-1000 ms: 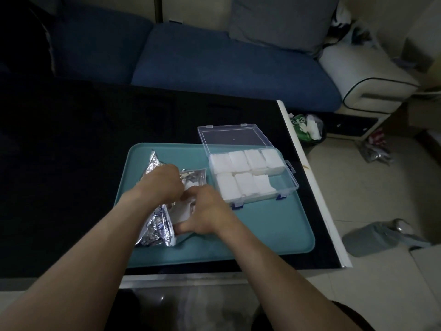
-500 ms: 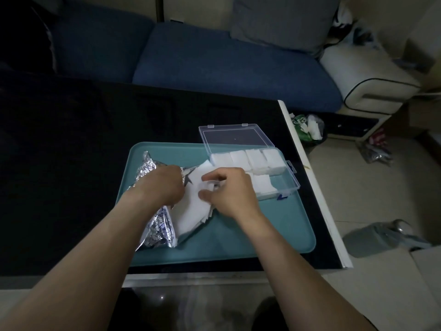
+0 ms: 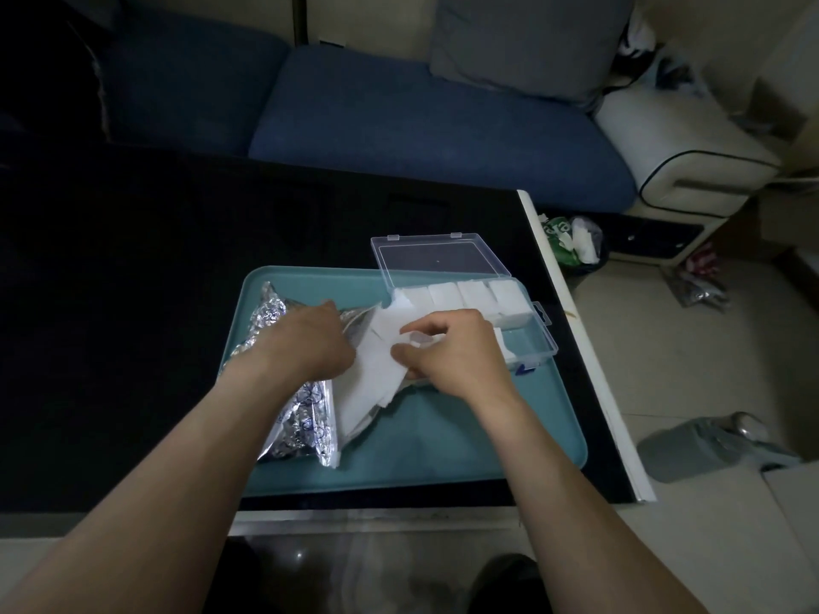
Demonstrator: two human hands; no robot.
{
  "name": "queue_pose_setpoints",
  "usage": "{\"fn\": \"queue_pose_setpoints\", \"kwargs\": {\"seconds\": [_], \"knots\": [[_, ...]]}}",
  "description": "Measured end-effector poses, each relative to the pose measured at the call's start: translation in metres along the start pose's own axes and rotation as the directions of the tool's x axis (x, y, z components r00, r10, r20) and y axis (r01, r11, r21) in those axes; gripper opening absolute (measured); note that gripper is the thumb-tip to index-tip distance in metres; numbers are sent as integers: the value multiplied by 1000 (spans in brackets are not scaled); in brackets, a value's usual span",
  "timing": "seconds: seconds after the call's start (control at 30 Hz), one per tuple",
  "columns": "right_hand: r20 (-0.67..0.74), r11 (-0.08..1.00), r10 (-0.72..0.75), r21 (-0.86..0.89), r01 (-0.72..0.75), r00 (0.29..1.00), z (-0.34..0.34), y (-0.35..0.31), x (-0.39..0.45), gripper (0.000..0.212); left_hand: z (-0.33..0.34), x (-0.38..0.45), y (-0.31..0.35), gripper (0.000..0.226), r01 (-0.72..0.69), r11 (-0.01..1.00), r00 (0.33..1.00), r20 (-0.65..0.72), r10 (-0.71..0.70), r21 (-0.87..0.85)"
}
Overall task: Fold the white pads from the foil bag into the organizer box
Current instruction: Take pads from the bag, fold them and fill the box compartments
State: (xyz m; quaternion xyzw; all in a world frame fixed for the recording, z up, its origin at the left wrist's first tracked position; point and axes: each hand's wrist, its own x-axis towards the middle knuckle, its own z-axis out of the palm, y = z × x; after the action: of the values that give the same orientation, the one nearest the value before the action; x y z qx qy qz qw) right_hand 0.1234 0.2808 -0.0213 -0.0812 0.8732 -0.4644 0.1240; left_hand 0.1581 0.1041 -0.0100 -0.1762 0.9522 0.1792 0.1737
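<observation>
A white pad (image 3: 370,370) is lying partly unfolded over the middle of a teal tray (image 3: 443,440), its long axis running from the near left to the far right, with its far corner pointing toward the organizer box (image 3: 538,334). The right hand (image 3: 452,352) is pinching the pad's right edge, thumb and curled fingers making a closed grip on it. The left hand (image 3: 306,343) is resting on the foil bag (image 3: 301,418) at the pad's left side; its fingers are curling down over the bag's mouth, but whether that grip is actually clamping the foil or the pad cannot be told, since the fingertips are hidden. The foil bag is lying crumpled along the tray's left half, its long axis running near to far. The clear box is sitting on the tray's far right corner with its lid (image 3: 438,259) lying open and flat behind it. Folded pads (image 3: 476,294) are filling its far row of compartments; the near row is mostly hidden behind the right hand. The tray is sitting on a black counter (image 3: 133,281) with a blue sofa (image 3: 421,117) beyond it.
</observation>
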Motion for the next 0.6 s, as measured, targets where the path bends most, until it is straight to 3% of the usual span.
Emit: {"fn": "queue_pose_setpoints", "kwargs": {"seconds": [0.13, 0.3, 0.47, 0.6], "knots": [[17, 1000, -5, 3, 5, 1000, 16, 5, -3, 28, -6, -7, 7, 88, -127, 992, 992, 17, 127, 23], [-11, 1000, -15, 12, 15, 1000, 24, 2, -5, 23, 4, -12, 10, 107, -199, 973, 973, 143, 182, 117], [-183, 985, 25, 171, 7, 983, -1, -1, 1, 24, 7, -10, 8, 97, -161, 978, 986, 76, 152, 136], [-204, 910, 122, 413, -28, 971, -19, -5, 2, 26, 2, -11, 10, 100, -147, 982, 989, 41, 143, 119]]}}
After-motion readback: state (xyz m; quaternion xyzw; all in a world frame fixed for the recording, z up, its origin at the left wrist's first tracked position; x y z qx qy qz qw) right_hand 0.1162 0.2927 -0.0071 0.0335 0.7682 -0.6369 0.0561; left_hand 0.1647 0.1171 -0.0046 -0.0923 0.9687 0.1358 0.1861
